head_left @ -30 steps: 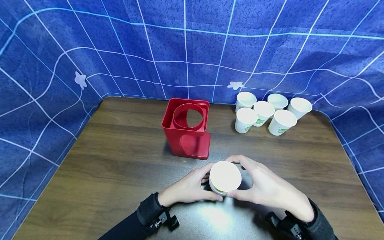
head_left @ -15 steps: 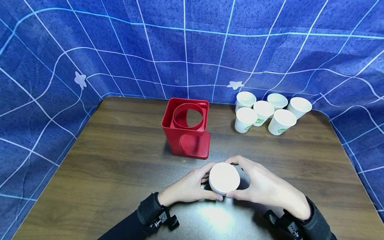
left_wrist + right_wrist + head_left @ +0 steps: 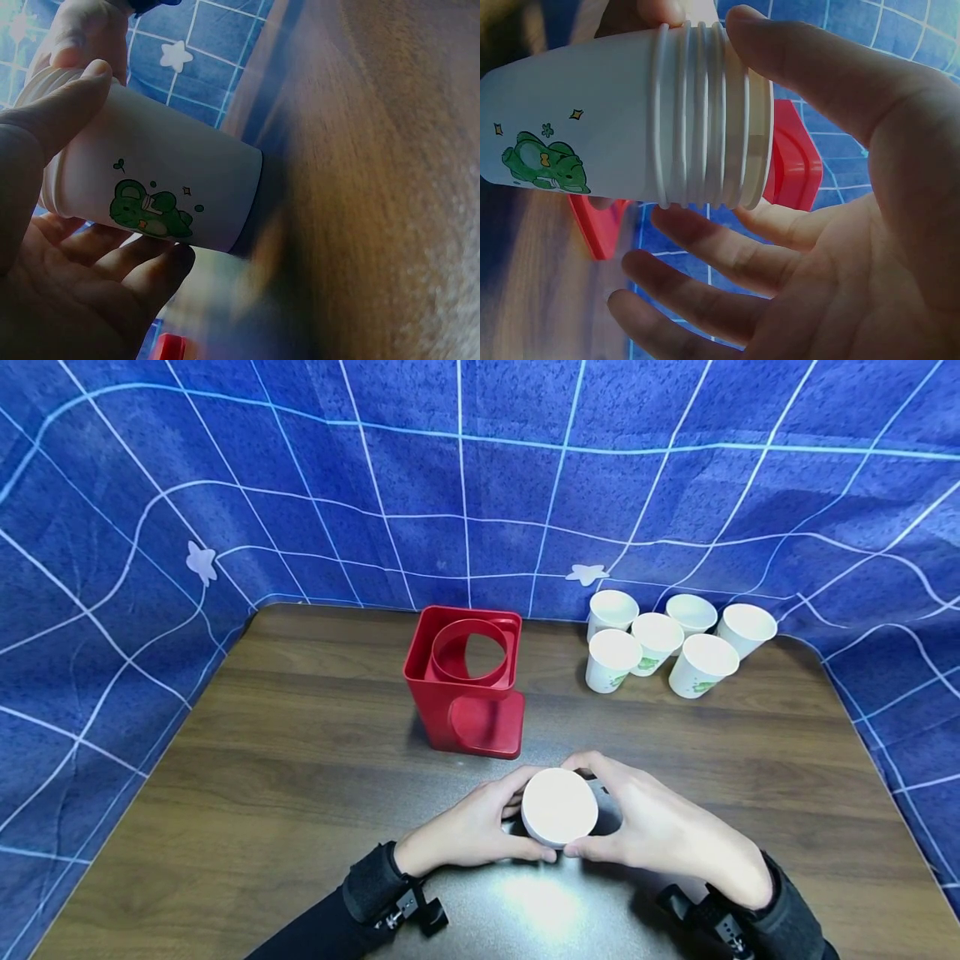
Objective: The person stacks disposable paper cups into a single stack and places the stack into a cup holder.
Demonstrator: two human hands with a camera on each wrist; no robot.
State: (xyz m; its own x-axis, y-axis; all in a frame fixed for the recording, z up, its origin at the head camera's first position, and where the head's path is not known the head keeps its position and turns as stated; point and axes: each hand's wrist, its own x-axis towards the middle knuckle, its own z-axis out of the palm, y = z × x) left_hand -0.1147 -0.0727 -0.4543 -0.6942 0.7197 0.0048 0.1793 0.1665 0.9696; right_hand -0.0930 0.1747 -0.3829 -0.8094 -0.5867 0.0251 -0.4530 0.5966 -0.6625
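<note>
A stack of nested white paper cups [image 3: 560, 807] stands between my two hands near the front middle of the table. My left hand [image 3: 472, 828] grips its left side, thumb in front and fingers curling behind. From the right, my right hand [image 3: 648, 822] holds the upper part between thumb and index finger. Several rims lie close together at the top of the stack [image 3: 697, 112] in the right wrist view, its other fingers spread below. A green cartoon animal is printed on the outer cup [image 3: 165, 172] in the left wrist view.
A red square holder [image 3: 438, 714] with a round ring inside and a low front ledge stands beyond the hands, left of centre. Several upright white paper cups [image 3: 609, 668] cluster at the back right. A blue gridded cloth [image 3: 420, 468] hangs behind the wooden table [image 3: 285, 760].
The top cup has sunk lower into the stack, and the green print under its rim is hidden from the head view. The right hand has shifted slightly left.
</note>
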